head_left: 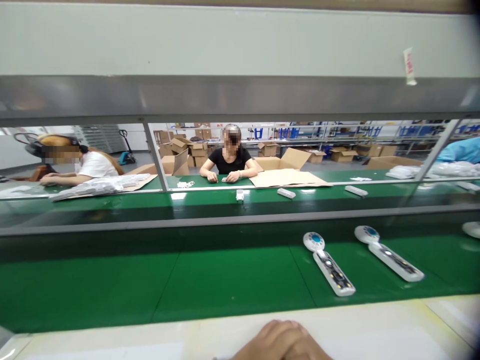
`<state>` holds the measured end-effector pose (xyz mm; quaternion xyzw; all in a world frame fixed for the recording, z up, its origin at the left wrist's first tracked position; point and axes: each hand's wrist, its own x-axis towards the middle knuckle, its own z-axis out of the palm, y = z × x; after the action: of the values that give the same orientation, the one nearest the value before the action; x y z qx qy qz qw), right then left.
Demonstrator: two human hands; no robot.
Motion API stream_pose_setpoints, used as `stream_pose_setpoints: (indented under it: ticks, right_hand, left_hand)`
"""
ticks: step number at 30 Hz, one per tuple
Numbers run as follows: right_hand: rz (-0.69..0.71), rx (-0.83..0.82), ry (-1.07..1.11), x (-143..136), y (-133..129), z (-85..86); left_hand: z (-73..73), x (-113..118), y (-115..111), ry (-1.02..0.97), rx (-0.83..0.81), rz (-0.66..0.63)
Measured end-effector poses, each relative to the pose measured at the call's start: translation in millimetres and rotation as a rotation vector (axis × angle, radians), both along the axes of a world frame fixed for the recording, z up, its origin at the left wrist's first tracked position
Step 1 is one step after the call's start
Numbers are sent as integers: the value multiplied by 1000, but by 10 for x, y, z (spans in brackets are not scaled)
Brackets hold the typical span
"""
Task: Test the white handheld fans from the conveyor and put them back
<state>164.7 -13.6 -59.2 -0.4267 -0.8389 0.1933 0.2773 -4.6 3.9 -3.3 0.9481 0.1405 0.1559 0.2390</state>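
At the bottom edge, my left hand (262,345) and my right hand (302,346) rest close together, overlapping, over the pale front ledge. Their fingers are folded and pressed together, and no object shows in them; the frame cuts off the lower parts. Beyond them on the green belt (232,285) lies a white device (333,272) with a round head, a blue centre and an open handle showing its circuit board. A second similar device (395,261) lies to its right. Both are apart from my hands.
A third white piece (471,229) is cut off at the right edge. A grey rail (225,220) crosses behind the belt. Across it, a person in black (229,162) sits near cardboard (288,178) and small white parts (185,184); another person (93,164) leans at left.
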Motion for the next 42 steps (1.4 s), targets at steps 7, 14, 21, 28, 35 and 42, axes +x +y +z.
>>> stream_pose_setpoints:
  ticks: [7,14,21,28,35,42]
  right_hand:
    - [-808,271,352,573,515,246]
    - [-930,-176,50,957,632,370]
    - [-642,-697,582,451,458,623]
    - [-153,-1118,1156,-224,138,630]
    - [-125,-1202,1278,-293,107,523]
    - [-51,-1175,1174,-251,91,578]
  left_hand:
    - [-41,-205,178,-25,173,288]
    - [-58,-268,353,-54,101,531]
    - [-109,-250,408,-105,-4,623]
    - [-57,-364,646,-194,154,527]
    - [-77,-359,684,-200,118,467]
    - [-24,-327,640,-225,72,502]
